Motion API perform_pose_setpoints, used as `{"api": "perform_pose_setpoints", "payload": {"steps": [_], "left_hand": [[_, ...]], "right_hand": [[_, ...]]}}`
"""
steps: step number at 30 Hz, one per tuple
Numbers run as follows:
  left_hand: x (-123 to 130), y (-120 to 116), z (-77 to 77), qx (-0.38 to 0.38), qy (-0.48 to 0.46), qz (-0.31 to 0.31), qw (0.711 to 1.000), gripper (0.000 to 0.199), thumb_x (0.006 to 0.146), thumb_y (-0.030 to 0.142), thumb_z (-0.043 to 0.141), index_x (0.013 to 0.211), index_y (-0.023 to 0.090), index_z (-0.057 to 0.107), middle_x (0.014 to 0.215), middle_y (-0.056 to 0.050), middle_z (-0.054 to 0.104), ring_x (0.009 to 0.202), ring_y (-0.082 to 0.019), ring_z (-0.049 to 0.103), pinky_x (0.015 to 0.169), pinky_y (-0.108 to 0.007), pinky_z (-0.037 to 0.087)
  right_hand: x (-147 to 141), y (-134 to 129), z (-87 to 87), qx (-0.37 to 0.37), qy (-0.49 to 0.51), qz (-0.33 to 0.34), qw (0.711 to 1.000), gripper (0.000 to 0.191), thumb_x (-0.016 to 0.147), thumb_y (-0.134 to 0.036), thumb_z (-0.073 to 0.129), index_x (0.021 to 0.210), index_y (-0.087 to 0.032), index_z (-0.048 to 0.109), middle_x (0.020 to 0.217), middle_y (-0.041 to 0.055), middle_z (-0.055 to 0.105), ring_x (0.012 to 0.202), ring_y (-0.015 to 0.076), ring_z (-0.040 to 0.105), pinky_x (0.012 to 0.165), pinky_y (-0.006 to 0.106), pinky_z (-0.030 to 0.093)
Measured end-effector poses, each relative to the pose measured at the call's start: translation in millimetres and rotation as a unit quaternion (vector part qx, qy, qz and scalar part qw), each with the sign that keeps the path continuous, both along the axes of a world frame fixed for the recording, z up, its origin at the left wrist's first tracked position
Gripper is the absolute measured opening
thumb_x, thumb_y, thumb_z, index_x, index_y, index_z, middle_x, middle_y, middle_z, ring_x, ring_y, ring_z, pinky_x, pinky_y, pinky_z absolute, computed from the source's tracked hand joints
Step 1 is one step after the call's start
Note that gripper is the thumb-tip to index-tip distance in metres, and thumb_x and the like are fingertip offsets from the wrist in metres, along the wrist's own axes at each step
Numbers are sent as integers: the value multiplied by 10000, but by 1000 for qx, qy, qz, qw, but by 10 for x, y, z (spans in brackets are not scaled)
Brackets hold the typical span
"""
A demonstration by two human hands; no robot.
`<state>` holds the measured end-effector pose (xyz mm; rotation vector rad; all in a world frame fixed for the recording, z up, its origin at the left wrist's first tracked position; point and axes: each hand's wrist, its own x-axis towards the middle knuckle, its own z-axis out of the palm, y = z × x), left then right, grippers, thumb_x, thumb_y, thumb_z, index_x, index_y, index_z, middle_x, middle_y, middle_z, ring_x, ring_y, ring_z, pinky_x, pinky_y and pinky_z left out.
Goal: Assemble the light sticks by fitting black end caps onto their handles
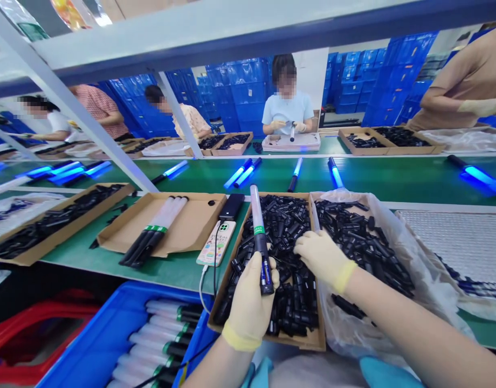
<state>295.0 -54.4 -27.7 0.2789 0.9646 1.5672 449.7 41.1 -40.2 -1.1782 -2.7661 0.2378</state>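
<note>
My left hand [254, 293], in a pale glove, is wrapped round the black handle of a light stick [257, 215]. The stick stands nearly upright, with a clear tube and a green band. Blue batteries [266, 272] show in an opening in the handle. My right hand [323, 256], gloved too, is over the edge between a cardboard box [318, 340] of small black plastic parts [284, 221] and a plastic-lined box of longer black parts [353, 242]. Its fingers are curled together; whatever they pinch, if anything, is hidden.
Left of the box lie a phone [215, 242], a cable and a cardboard tray [199, 215] with several light sticks. Below is a blue crate [90, 334] of more sticks. Glowing blue sticks [243, 173] lie on a green belt [264, 175]; people work beyond. A white shelf beam [232, 43] crosses above.
</note>
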Motion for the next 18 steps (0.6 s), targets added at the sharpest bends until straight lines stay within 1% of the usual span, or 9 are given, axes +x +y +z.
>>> {"api": "perform_pose_setpoints", "payload": {"steps": [2,4,5,7,9,11,14,16,18], "left_hand": [[16,-45,6,5,17,-2,1000,344,830,352,705,1096,144,636,805,-40,579,624,-83,504,551,-175,454],[2,-98,-7,2,32,2,999,356,831,396,700,1069,141,635,800,-41,585,629,-90,515,563,-187,461],[-9,-122,-20,-3,36,5,999,356,832,416,695,1042,136,634,796,-43,586,629,-93,518,560,-190,457],[-27,-151,-53,-12,34,7,999,354,830,448,688,976,131,627,788,-46,587,620,-94,515,542,-188,440],[-22,-147,-84,-20,22,-8,1000,358,822,471,688,910,133,614,772,-43,582,598,-88,498,523,-182,417],[15,-117,-95,-23,14,-39,999,351,821,476,685,880,139,610,759,-40,577,582,-86,483,519,-183,405],[120,-60,-50,0,31,-85,996,343,830,488,663,873,149,639,740,-43,572,576,-100,472,527,-202,405],[190,-39,10,28,45,-106,993,365,828,516,652,847,152,661,740,-55,574,589,-113,466,538,-216,412],[224,-35,62,41,59,-126,989,382,837,534,632,822,153,667,736,-60,570,595,-118,460,539,-219,409]], "right_hand": [[-227,122,-60,-15,-1,16,1000,168,792,-44,569,791,-151,697,907,112,676,993,254,586,900,406,406],[-277,186,-96,-31,15,18,999,134,786,-59,590,772,-142,693,896,120,677,997,256,590,906,401,412],[-246,185,-95,-40,34,11,999,130,813,-89,583,806,-147,699,911,114,679,1004,248,591,914,392,419],[-112,116,-59,-57,76,-11,995,196,888,-173,534,994,-168,698,961,84,681,978,205,608,891,345,456],[48,-21,1,-102,147,-40,983,316,925,-240,491,1209,-200,624,1006,49,676,916,159,629,835,293,497],[160,-187,62,-192,248,-71,947,375,900,-281,521,1265,-225,589,1020,29,673,891,148,636,821,283,516],[172,-408,146,-311,378,-111,865,346,809,-286,600,1146,-226,652,1049,30,677,912,169,635,862,313,514],[131,-502,204,-341,425,-130,828,324,793,-307,602,1097,-213,665,1058,38,684,894,176,643,843,319,525],[146,-547,248,-343,453,-151,809,311,803,-345,594,1069,-205,671,1057,47,690,896,186,651,826,319,536]]}}
